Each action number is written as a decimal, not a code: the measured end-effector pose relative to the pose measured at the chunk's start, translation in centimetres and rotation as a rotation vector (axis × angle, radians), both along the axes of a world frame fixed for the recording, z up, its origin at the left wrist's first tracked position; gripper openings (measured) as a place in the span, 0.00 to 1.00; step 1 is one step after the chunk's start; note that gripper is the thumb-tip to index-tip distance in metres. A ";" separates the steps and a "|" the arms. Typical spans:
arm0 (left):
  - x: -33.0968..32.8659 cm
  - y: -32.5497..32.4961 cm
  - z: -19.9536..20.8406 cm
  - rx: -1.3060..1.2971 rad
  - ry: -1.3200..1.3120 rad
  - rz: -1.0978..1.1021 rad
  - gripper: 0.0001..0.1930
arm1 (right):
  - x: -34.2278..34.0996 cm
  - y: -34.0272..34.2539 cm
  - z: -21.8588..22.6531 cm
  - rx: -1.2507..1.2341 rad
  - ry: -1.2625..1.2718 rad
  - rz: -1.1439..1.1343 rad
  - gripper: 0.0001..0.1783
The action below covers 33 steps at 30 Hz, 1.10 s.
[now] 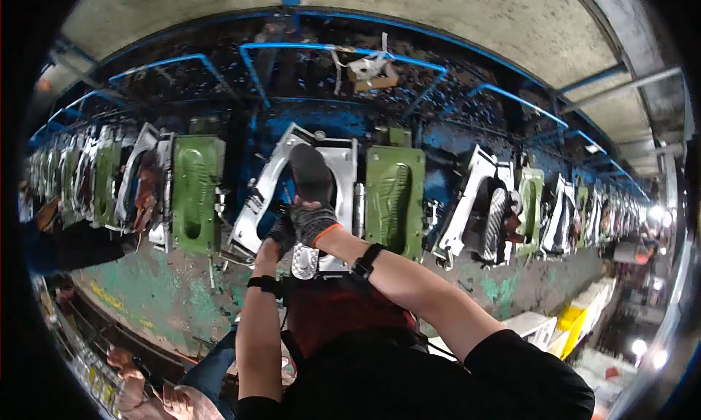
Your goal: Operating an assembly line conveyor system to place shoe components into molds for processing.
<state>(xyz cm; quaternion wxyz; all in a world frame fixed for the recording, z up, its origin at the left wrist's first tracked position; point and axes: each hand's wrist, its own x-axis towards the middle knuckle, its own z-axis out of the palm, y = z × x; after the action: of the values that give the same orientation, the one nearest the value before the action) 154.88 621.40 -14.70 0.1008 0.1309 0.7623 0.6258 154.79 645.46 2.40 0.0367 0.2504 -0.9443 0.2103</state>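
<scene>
A dark shoe sole (310,173) tilts upright over an opened silver metal mold frame (339,161) straight ahead of me. My right hand (314,223), in a dark knit glove with an orange cuff, is closed around the lower end of the sole. Just left of it and touching, my left hand (281,234) wears a dark glove; its fingers are hidden. Below my hands shows a shiny, patterned metal piece (305,261). A green mold half (394,194) with a sole-shaped hollow is hinged on the frame's right side.
More green mold halves (196,194) and silver frames (467,201) line both sides. Blue bars (343,48) run behind, with a small carton (376,77) on them. Another person's hands (124,363) appear at lower left. White boxes (529,326) stand at lower right.
</scene>
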 end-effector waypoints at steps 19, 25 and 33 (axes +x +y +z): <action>6.3 9.1 -7.4 0.414 -0.459 0.628 0.15 | 2.7 -0.9 6.0 0.580 -0.460 0.322 0.31; 8.7 14.1 -9.1 0.584 -0.685 0.499 0.14 | 3.9 -0.4 8.9 0.465 -0.354 0.271 0.24; 8.2 16.6 -6.2 0.625 -0.687 0.435 0.15 | 4.5 1.3 10.5 0.402 -0.201 0.352 0.22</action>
<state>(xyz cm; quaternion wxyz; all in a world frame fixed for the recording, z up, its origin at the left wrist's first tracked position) 163.03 638.02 -20.93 0.1689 -0.2200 0.4711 0.8373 159.30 646.75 12.92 -0.1444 0.3906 -0.9080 0.0458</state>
